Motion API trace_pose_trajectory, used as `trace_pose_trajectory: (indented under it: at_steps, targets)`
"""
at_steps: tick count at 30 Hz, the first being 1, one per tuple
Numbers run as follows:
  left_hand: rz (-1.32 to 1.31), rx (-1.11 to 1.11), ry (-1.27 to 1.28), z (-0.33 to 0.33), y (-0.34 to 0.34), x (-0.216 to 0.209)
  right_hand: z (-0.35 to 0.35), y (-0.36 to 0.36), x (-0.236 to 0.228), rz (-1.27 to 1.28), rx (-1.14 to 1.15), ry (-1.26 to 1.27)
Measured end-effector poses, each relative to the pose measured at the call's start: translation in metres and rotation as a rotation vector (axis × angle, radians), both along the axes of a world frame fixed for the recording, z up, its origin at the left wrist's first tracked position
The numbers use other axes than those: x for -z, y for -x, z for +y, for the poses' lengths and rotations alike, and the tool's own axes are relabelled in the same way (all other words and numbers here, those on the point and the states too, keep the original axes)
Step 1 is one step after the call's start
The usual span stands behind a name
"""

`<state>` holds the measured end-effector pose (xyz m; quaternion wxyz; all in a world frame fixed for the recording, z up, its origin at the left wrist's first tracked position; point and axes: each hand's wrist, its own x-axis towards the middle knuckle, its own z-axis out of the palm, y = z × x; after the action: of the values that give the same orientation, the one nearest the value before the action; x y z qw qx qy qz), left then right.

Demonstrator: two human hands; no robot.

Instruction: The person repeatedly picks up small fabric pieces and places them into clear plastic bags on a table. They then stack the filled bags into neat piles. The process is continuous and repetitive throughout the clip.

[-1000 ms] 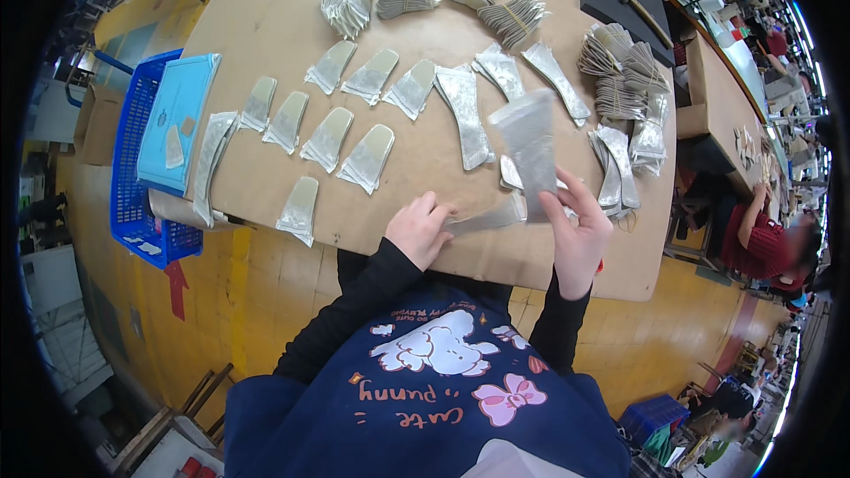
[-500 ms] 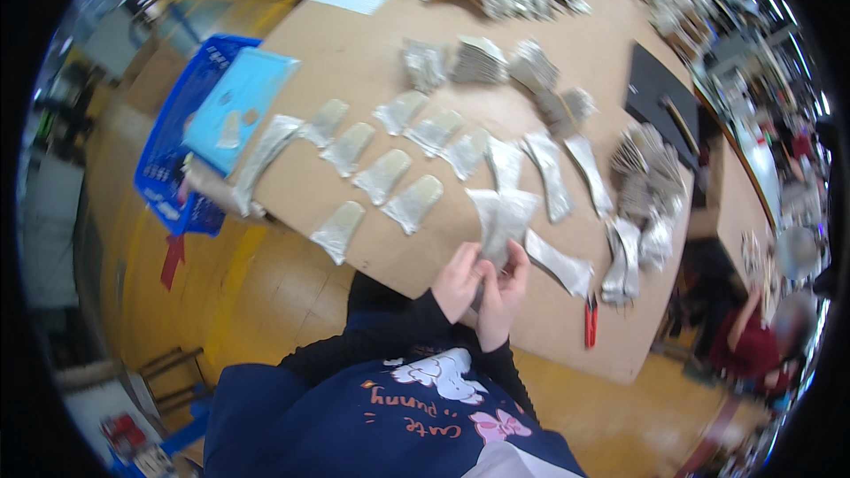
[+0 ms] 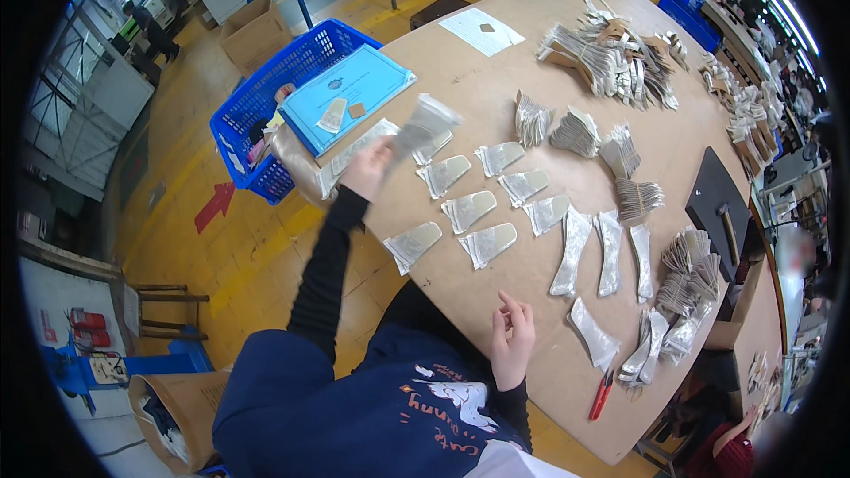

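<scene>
My left hand (image 3: 367, 168) is reaching out to the left, its fingers closed on one end of a flat, flared silvery-grey piece (image 3: 425, 128), somewhat blurred. That piece is above a long silvery strip (image 3: 359, 155) at the table's left edge and partly covers a small pale piece behind it. My right hand (image 3: 513, 336) is near the table's front edge, empty, with fingers apart and slightly bent. Between the hands lie several tapered pale pieces with silvery ends (image 3: 489, 245). To their right are waisted silvery strips (image 3: 572, 250), with another flared strip (image 3: 593, 333) nearer the front.
Bundled stacks (image 3: 575, 131) of similar pieces stand farther back, beside a larger heap (image 3: 611, 57). Red-handled pliers or cutters (image 3: 601, 396) lie at the front right. A hammer (image 3: 728, 232) rests on a black board (image 3: 708, 190). A blue folder (image 3: 372, 93) tops a blue basket (image 3: 239, 115).
My hands were together on the flared piece at the table's front. Now the left has carried it to the far left, while the right has let go. The view has shifted left.
</scene>
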<state>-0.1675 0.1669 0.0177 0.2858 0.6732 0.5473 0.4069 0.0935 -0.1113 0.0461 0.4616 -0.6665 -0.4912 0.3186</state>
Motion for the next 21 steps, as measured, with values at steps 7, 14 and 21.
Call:
trace_pose_trajectory:
  at_steps: [7,14,21]
  targets:
    - [0.786,0.005,0.001,0.068,0.102,0.047,-0.025,-0.009,0.031,0.004,0.089,0.134]
    - [0.681,-0.102,-0.370,0.074,0.116,0.095,-0.023,-0.008,0.049,-0.247,0.155,-0.037]
    - [0.698,-0.159,-0.523,0.056,0.092,0.026,-0.027,-0.033,0.033,-0.062,0.143,-0.054]
